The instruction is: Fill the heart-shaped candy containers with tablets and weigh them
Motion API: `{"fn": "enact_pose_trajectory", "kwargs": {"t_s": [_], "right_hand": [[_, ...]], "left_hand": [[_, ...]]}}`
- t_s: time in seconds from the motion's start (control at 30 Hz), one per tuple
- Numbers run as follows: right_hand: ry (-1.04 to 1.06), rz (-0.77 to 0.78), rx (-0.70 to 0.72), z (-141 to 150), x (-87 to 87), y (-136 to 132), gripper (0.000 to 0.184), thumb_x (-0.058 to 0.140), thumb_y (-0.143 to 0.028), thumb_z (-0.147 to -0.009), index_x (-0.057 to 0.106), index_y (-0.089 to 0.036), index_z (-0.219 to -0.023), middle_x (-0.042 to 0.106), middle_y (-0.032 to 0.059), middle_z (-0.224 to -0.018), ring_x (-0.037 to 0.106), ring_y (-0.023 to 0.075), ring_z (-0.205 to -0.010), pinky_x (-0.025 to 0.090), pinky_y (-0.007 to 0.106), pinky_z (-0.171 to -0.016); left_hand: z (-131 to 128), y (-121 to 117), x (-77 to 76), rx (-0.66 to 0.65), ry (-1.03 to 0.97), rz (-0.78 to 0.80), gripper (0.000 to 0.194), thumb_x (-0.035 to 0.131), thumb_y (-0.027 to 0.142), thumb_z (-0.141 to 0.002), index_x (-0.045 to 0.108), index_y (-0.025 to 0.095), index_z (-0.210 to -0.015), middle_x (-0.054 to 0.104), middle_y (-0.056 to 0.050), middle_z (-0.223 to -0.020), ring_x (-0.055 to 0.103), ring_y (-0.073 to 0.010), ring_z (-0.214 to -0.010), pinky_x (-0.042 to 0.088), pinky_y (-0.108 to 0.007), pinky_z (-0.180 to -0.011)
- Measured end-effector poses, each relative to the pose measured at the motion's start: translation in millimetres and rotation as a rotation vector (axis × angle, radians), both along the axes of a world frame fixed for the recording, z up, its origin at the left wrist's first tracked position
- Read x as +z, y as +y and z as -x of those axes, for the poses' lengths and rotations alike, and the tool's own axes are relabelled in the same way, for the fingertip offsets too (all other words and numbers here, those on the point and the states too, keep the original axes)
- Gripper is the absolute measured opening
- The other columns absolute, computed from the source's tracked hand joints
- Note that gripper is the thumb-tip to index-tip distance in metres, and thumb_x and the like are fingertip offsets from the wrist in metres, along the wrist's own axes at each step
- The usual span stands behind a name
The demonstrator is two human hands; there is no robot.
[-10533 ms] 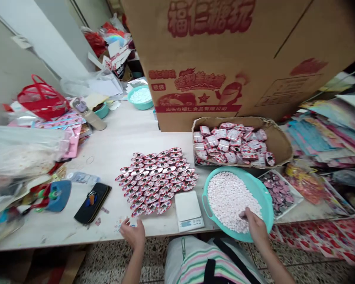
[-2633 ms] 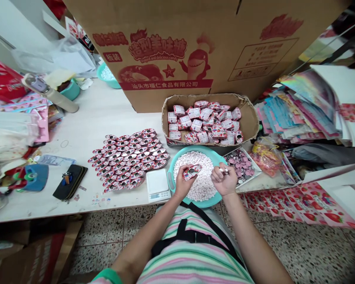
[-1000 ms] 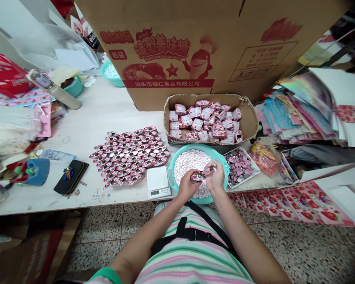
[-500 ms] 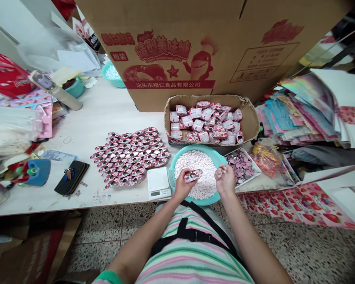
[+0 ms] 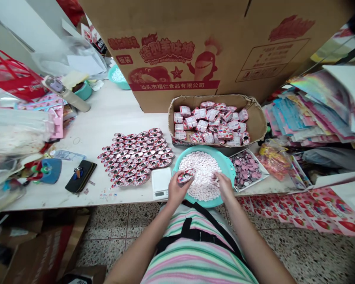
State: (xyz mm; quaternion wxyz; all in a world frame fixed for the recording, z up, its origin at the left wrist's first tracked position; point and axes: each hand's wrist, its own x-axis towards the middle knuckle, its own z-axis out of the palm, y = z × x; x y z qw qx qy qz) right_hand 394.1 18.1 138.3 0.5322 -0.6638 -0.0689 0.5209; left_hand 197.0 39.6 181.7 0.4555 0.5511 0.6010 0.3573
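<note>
My left hand (image 5: 177, 190) is closed around a small printed candy packet (image 5: 186, 176) with an eye-shaped open end turned up. It is over the left side of a turquoise basin (image 5: 232, 173) full of small pale candies (image 5: 202, 191). Over the basin's right side, my right hand (image 5: 225, 187) has its fingers curled together, tips close to the candies. Whether any candies lie inside those fingers is hidden. Left of the basin sits a white digital scale (image 5: 161, 182). Beyond it, many similar packets (image 5: 136, 157) stand packed in rows.
Behind the basin, a cut-down cardboard box (image 5: 257, 122) holds packets, with a tall carton (image 5: 177, 94) behind. A tray of pink and silver discs (image 5: 247, 167) adjoins the basin's right. A black wallet (image 5: 80, 177) and a bottle (image 5: 73, 100) lie left. Printed sheets (image 5: 307, 114) are piled right.
My right hand has turned from palm up, with candies visible in it, to fingers pointing inward over the candies. My left hand has tilted the packet and moved slightly left over the basin.
</note>
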Motion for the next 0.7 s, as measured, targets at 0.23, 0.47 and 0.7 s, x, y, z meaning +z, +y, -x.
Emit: {"fn": "enact_pose_trajectory", "kwargs": {"t_s": [0.23,0.47,0.7], "right_hand": [[-0.678,-0.049,0.593,-6.6,-36.9,-28.6,0.026,0.052,-0.044,-0.073,0.059,-0.021,-0.064,0.063,0.0019,-0.069,0.056,0.0198,-0.071,0.043,0.032,-0.069],[-1.051,-0.247,0.836,1.3,-69.9,-52.5,0.024,0.045,-0.034,-0.079,0.063,-0.020,-0.088,0.066,0.0082,-0.093,0.058,0.0236,-0.092,0.044,0.039,-0.085],[-1.180,-0.324,0.827,12.9,-79.7,-62.4,0.034,0.047,-0.030,-0.079,0.062,-0.020,-0.108,0.063,0.0095,-0.110,0.055,0.0249,-0.106,0.043,0.043,-0.096]], "left_hand": [[83.0,-16.8,-24.8,0.251,0.224,0.067,0.045,0.070,0.043,-0.065,0.055,0.020,-0.100,0.064,-0.003,-0.089,0.062,-0.0185,-0.081,0.049,-0.031,-0.076],[119.7,-8.3,-65.9,0.331,0.313,0.043,0.042,0.072,0.040,-0.059,0.056,0.018,-0.092,0.062,-0.002,-0.085,0.059,-0.0183,-0.079,0.048,-0.033,-0.076],[126.1,10.4,-83.1,0.285,0.283,-0.032,0.040,0.071,0.035,-0.059,0.056,0.018,-0.091,0.061,-0.003,-0.087,0.059,-0.0188,-0.084,0.048,-0.034,-0.080]]}}
